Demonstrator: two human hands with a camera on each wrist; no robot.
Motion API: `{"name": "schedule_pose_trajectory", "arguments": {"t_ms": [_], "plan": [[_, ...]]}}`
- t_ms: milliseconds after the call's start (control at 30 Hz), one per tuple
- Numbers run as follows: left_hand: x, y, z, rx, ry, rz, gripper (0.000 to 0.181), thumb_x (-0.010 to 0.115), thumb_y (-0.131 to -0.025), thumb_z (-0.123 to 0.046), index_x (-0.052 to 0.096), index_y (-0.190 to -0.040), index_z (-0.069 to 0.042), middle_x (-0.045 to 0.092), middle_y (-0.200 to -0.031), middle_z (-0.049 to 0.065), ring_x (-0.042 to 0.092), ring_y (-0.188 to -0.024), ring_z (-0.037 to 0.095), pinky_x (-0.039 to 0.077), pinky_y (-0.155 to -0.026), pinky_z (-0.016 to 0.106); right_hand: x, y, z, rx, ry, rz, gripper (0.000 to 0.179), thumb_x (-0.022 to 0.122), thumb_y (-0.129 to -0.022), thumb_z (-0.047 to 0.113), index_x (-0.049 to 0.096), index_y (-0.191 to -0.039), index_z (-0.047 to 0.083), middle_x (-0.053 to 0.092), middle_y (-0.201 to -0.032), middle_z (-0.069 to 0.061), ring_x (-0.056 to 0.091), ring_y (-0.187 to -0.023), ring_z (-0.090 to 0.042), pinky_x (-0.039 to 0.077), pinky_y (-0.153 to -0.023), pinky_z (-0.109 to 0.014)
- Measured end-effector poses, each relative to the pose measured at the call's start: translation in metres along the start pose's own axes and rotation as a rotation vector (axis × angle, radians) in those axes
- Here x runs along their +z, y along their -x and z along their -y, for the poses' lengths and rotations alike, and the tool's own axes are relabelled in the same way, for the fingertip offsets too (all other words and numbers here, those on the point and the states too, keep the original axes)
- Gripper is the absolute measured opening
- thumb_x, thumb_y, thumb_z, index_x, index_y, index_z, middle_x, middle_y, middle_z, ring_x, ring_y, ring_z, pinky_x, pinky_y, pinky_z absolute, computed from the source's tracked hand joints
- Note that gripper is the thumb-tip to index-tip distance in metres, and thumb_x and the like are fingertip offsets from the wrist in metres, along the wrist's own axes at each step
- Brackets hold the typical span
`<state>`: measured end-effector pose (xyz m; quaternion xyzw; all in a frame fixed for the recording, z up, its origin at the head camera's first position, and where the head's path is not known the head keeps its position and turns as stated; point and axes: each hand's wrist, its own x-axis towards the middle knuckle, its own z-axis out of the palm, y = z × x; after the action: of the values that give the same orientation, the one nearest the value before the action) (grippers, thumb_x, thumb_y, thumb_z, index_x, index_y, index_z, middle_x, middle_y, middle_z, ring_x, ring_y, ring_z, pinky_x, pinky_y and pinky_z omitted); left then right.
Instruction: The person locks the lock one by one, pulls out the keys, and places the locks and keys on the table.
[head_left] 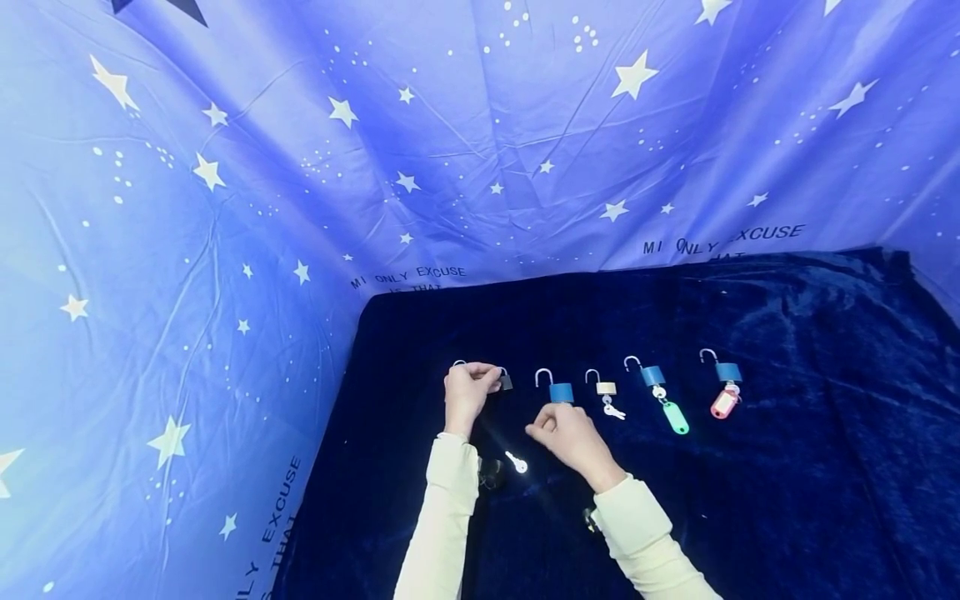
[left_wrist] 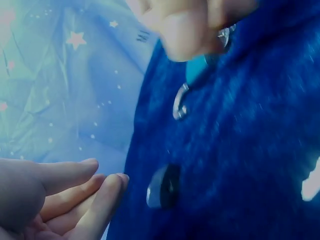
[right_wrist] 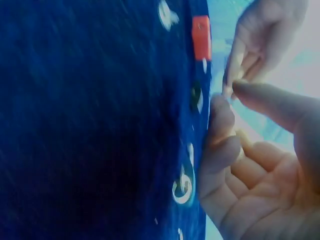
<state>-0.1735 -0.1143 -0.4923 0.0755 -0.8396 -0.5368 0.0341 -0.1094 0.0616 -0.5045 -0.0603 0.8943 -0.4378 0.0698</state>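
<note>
My left hand (head_left: 467, 392) hovers by a small dark padlock (head_left: 507, 382), its thumb and fingertips apart with nothing between them in the left wrist view. Behind that hand the leftmost padlock is mostly hidden; a red padlock (right_wrist: 202, 39) shows near it in the right wrist view. My right hand (head_left: 568, 437) has loosely bent fingers and holds nothing visible. It is just in front of a blue padlock (head_left: 561, 392) whose shackle stands open. A loose silver key (head_left: 516, 462) lies on the dark blue cloth (head_left: 795, 500) between my forearms.
To the right, in a row, lie a brass-coloured padlock (head_left: 606, 388) with keys, a blue padlock (head_left: 653, 376) with a green tag (head_left: 676, 418), and another blue padlock (head_left: 728, 372) with a red tag (head_left: 724, 404). A starry curtain (head_left: 480, 150) hangs behind and at the left.
</note>
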Motion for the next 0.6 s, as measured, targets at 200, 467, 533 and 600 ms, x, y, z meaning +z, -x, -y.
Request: {"name": "schedule_pose_trajectory", "arguments": {"t_ms": [200, 467, 533, 600], "plan": [[0.009, 0.001, -0.005, 0.015, 0.115, 0.042, 0.014, 0.071, -0.089, -0.005, 0.075, -0.094, 0.008, 0.074, -0.083, 0.022, 0.074, -0.07, 0.029, 0.061, -0.066, 0.03, -0.022, -0.012, -0.009, 0.028, -0.026, -0.106, 0.014, 0.071, -0.09, 0.019, 0.069, -0.086, 0.006, 0.07, -0.074, 0.0, 0.064, -0.068, -0.011, 0.052, -0.066, -0.033], [0.025, 0.006, -0.005, 0.012, 0.157, 0.084, 0.015, 0.072, -0.088, -0.005, 0.074, -0.094, 0.009, 0.073, -0.085, 0.025, 0.074, -0.073, 0.034, 0.061, -0.065, 0.028, -0.031, -0.017, -0.024, 0.056, -0.008, -0.156, 0.022, 0.067, -0.092, 0.016, 0.066, -0.105, -0.002, 0.071, -0.09, -0.008, 0.068, -0.077, -0.017, 0.054, -0.076, -0.041], [0.029, 0.009, -0.004, -0.005, 0.153, 0.102, 0.015, 0.073, -0.088, -0.007, 0.074, -0.095, 0.007, 0.074, -0.085, 0.023, 0.074, -0.075, 0.034, 0.061, -0.066, 0.028, -0.032, -0.017, -0.026, 0.055, 0.005, -0.177, 0.025, 0.068, -0.092, 0.015, 0.065, -0.107, -0.004, 0.07, -0.094, -0.011, 0.069, -0.081, -0.022, 0.053, -0.079, -0.045], [0.034, 0.012, -0.003, -0.016, 0.139, 0.124, 0.016, 0.073, -0.088, -0.008, 0.074, -0.095, 0.006, 0.075, -0.084, 0.021, 0.074, -0.075, 0.033, 0.061, -0.065, 0.029, -0.032, -0.017, -0.028, 0.055, 0.017, -0.189, 0.027, 0.068, -0.091, 0.014, 0.064, -0.109, -0.006, 0.069, -0.096, -0.015, 0.068, -0.086, -0.027, 0.052, -0.082, -0.048]]}}
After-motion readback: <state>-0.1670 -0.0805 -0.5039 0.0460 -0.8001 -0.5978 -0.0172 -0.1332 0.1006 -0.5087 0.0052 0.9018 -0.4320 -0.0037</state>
